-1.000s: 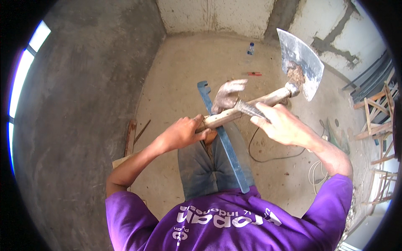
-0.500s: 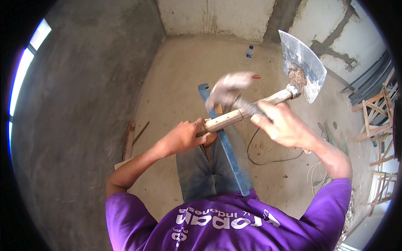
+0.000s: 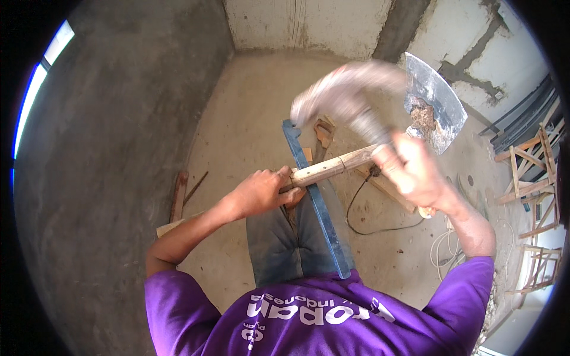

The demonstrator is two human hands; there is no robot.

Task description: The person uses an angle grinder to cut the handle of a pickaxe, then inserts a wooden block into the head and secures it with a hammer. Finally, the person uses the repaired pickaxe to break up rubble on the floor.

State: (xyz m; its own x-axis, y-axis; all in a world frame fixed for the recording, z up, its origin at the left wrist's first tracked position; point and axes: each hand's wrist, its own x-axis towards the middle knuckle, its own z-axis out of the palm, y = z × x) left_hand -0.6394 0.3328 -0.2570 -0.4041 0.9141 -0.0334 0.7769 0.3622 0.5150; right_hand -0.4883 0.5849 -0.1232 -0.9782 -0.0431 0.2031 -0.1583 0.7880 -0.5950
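My left hand [image 3: 259, 193] is closed round the near end of a hoe's pale wooden handle [image 3: 335, 168]. The hoe's broad grey blade [image 3: 445, 107] is at the upper right, with brown dirt caked where it joins the handle. My right hand [image 3: 409, 175] grips a hammer, its head [image 3: 350, 89] smeared by motion above the hoe handle. Under that handle a long blue metal bar [image 3: 323, 213] lies over my lap, its far end notched. A handsaw's wooden grip [image 3: 323, 132] shows just beyond the bar.
A wooden board [image 3: 392, 193] and a dark cable [image 3: 350, 216] lie on the dusty floor to the right. Pale coiled cord [image 3: 442, 249] is by my right elbow. Wooden trestles [image 3: 531, 166] and dark lengths of material stand far right. Wood pieces [image 3: 180, 196] lean at the left wall.
The hammer has swung up and away from the hoe handle, with my right hand moving slightly right. The saw grip and board now show. My left hand keeps its hold.
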